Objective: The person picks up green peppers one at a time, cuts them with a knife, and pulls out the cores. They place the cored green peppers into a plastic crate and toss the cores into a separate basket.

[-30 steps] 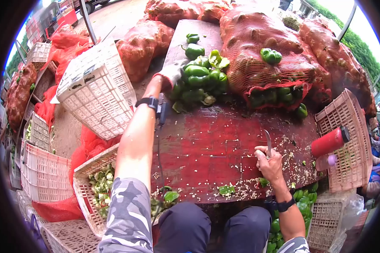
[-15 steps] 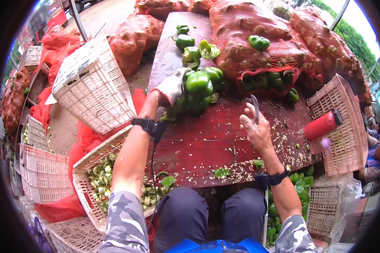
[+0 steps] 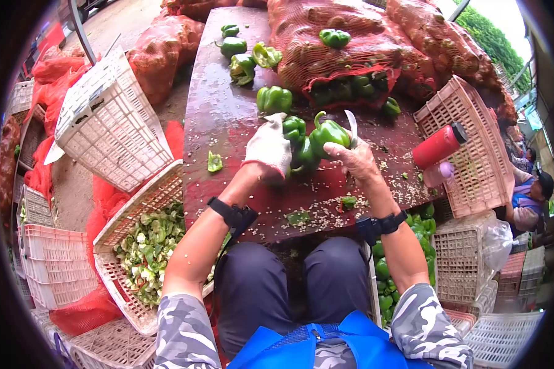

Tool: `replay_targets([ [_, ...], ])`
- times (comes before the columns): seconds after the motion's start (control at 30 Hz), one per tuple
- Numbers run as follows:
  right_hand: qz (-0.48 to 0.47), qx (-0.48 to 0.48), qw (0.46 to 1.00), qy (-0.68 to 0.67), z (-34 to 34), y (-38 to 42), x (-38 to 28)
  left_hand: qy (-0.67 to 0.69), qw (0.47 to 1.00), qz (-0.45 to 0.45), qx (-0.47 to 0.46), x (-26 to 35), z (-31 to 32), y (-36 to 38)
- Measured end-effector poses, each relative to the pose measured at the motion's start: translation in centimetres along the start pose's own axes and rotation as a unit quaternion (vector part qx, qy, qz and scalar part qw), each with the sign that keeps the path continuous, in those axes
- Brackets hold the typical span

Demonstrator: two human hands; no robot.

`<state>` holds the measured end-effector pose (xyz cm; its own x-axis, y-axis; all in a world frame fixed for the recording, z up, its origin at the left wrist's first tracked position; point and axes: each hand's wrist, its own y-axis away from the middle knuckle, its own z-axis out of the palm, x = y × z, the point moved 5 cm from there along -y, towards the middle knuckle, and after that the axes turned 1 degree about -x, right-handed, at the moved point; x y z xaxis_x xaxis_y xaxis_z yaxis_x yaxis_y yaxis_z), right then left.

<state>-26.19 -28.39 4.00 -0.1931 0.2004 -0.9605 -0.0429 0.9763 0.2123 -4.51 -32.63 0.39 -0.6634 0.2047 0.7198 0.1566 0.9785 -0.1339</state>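
Note:
My left hand (image 3: 269, 146), in a white glove, lies against the left side of a group of green peppers (image 3: 294, 129) on the red table; its fingers are partly hidden, so its grip is unclear. My right hand (image 3: 356, 161) is bare and closed round a small curved knife (image 3: 351, 127), blade pointing up. The right thumb touches a green pepper (image 3: 330, 138) with its stem up, at the right of the group. Another whole pepper (image 3: 274, 99) sits just beyond my left hand. Seeds and green scraps (image 3: 298, 218) are scattered near the table's front edge.
Red mesh sacks (image 3: 326, 49) lie at the back. A crate of cut scraps (image 3: 135, 295) stands at the left and green peppers (image 3: 385, 270) fill one below right. A red bottle (image 3: 440, 146) rests by a crate (image 3: 474, 160). A person (image 3: 527, 200) is at far right.
The peppers by my left hand have come nearer the table's front, apart from one left behind. My right hand with the knife has moved left to a pepper. The view has shifted.

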Motion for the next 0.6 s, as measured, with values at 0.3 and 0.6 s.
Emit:
replay_targets([
  [0.3, -0.193, -0.027, 0.976, -0.099, -0.9, 5.6, -3.6, 0.093, 0.983, 0.092, 0.129, 6.9, -3.1, 3.0],
  [0.6, -0.390, 0.117, 0.894, 0.188, 1.3, 10.0, -4.6, -0.004, 0.994, -0.070, 0.086, 10.3, 1.4, 6.1],
])
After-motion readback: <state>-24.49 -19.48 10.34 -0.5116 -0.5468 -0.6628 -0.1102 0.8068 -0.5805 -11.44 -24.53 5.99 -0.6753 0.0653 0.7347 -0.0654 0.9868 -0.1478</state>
